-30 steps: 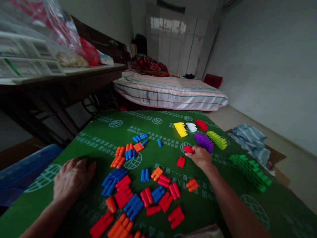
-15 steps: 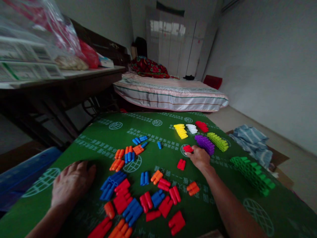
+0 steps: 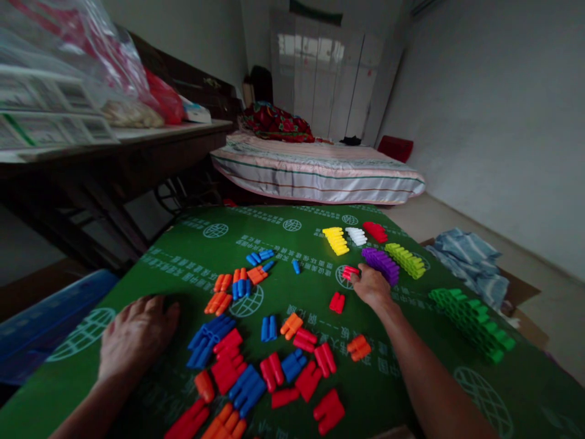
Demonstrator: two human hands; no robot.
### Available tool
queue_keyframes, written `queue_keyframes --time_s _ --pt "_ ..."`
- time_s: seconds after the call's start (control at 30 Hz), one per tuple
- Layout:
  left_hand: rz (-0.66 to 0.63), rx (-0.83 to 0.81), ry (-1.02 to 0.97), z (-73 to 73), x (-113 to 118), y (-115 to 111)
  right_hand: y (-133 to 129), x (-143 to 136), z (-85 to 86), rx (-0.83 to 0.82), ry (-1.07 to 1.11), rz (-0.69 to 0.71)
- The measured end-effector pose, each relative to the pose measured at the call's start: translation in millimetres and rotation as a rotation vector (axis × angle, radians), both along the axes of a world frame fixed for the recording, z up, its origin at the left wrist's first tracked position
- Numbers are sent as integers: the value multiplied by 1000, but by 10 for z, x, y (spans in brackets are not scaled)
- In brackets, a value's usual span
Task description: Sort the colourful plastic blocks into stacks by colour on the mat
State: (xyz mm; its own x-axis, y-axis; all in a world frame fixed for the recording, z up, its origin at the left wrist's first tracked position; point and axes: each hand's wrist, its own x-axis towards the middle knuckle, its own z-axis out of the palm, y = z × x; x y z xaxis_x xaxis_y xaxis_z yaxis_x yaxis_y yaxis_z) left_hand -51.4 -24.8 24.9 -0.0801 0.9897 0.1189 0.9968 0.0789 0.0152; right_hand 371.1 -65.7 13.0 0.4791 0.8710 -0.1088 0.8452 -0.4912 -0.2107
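My left hand [image 3: 138, 332] lies flat on the green board [image 3: 256, 228] at the left, palm down, holding nothing. At the right of centre, my right hand [image 3: 371, 285] pinches a small red plastic piece [image 3: 350, 272] at the board's surface. Just beside it stands a purple stack [image 3: 380, 264]. Nearer to me lies a loose red piece [image 3: 337, 302]. Between my hands are scattered red, blue and orange pieces, among them a blue pair [image 3: 269, 328] and an orange one [image 3: 291, 325].
Farther back on the board are yellow [image 3: 336, 240], white [image 3: 356, 236], red [image 3: 375, 231] and lime [image 3: 404, 260] groups. A green stack [image 3: 473, 323] is at the right. A bed [image 3: 320, 174] stands beyond; a cluttered desk [image 3: 173, 135] is at the left.
The red piece in my right hand has turned slightly and sits lower at the fingertips. My left hand stays in place. The view has shifted a little.
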Motion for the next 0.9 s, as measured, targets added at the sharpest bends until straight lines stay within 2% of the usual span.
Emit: queue_keyframes --time_s 0.3,0.57,0.9 --pt "12 -15 18 -12 -17 3 111 113 -19 13 91 157" --pt "16 -11 15 -5 -6 11 138 196 -98 15 162 166" --pt "19 -20 7 -3 5 14 132 194 -96 28 159 141"
